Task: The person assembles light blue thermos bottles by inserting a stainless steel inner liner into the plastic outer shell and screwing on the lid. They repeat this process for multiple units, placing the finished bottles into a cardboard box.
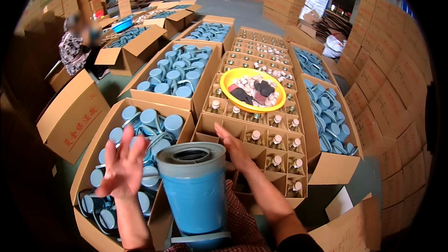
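Note:
Between my forearms stands a blue plastic thermos shell (193, 196) with a grey ring rim and a dark round opening on top. A pale band crosses its lower end. My left hand (123, 163) is raised to its left, over a carton, with fingers spread and nothing in it. My right hand (235, 149) is beside the rim on the right, fingers stretched out; whether it touches the rim I cannot tell. Beyond it, a divided carton (224, 123) holds glass bottle-like liners (276, 161) with pale caps. Several of its near-left compartments hold no liner.
A yellow basin (225, 91) with pale round pieces and dark gloves rests on the divided cartons. Cartons of blue plastic parts (173, 126) flank them at left and right (329, 116). A person (74, 49) sits at far left. Stacked cartons (396, 88) wall the right side.

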A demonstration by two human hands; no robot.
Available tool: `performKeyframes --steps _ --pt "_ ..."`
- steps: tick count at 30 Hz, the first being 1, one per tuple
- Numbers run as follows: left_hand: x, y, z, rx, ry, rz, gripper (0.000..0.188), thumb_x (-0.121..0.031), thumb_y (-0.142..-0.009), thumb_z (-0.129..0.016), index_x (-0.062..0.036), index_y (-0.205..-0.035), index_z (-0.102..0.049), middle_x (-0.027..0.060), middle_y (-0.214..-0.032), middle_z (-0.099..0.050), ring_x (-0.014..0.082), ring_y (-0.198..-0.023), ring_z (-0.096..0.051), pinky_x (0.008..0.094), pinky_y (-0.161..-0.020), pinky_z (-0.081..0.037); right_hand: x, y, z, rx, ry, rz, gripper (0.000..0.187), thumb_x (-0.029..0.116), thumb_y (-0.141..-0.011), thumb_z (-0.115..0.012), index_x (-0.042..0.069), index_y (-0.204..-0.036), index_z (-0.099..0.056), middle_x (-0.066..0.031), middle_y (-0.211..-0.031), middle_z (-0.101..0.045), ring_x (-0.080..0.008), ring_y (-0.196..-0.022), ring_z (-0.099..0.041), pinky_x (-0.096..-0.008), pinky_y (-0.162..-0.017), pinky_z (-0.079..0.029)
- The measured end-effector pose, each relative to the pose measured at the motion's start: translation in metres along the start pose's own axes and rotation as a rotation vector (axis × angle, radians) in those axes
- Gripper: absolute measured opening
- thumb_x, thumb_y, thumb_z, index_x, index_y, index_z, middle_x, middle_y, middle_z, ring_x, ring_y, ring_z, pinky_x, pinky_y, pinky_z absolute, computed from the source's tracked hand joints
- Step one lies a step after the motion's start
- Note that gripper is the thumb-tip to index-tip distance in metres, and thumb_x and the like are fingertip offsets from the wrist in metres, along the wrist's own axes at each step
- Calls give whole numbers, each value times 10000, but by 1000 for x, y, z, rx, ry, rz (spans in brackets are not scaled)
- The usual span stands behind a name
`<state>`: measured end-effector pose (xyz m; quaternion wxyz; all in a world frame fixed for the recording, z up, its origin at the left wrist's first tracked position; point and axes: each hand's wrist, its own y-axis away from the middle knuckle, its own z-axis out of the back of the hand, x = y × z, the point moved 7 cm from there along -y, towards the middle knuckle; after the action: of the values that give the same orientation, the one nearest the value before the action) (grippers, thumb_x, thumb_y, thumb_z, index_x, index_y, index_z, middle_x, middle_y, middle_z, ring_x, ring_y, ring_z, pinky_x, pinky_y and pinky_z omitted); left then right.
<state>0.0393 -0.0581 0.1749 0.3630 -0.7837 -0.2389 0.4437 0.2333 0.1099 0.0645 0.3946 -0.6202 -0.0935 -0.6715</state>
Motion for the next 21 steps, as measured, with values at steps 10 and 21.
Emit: performKeyframes --steps 10,21 --pt "33 11 126 -728 -602 315 565 -488 -949 -452 6 -1207 -550 146 -1120 -620 258 -1029 -591 398 -965 -433 -55 15 16 -337 -86 -150 264 206 -889 -622 16 -1069 -657 -90 -1003 -683 -178 -907 -650 -281 -779 -498" --pt "167 62 97 -944 304 648 622 -542 -884 -538 -50 -1265 -520 130 -1164 -619 299 -1024 -606 458 -879 -500 -214 188 188 -240 1082 -776 574 82 -644 -718 174 -1183 -541 -164 -1129 -551 -375 -1049 -548 -448 -891 -472"
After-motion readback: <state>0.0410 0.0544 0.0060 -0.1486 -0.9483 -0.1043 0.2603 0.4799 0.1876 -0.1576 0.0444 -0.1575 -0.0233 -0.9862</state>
